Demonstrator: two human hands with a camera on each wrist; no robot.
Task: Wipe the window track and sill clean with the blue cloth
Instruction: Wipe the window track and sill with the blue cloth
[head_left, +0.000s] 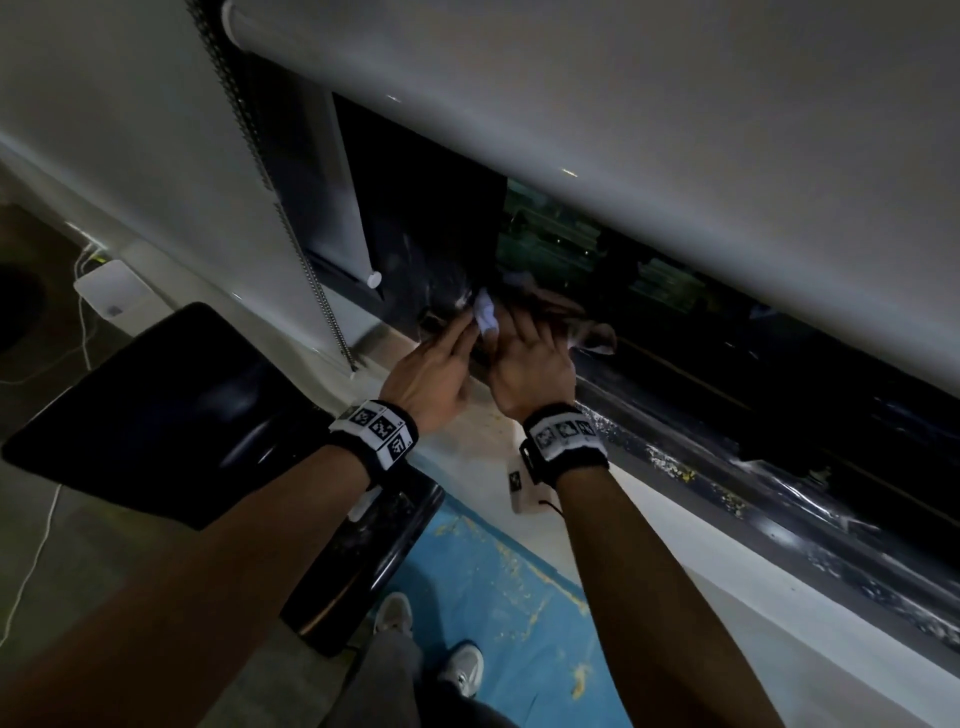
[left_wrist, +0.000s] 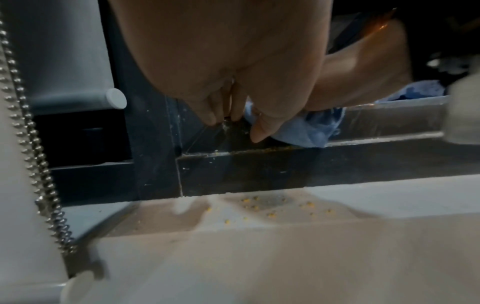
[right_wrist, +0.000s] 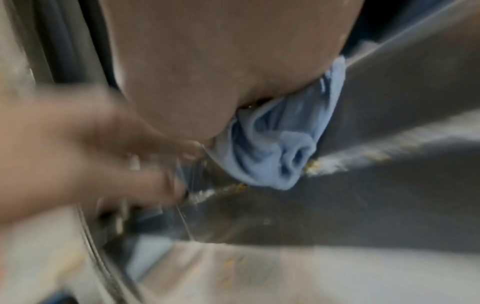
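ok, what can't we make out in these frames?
- Right hand fingers: head view, over the track edge; right wrist view, hidden by palm and cloth.
- Left hand: blurred in right wrist view.
- Track floor under cloth: covered.
- Outside the glass: head view, too dark.
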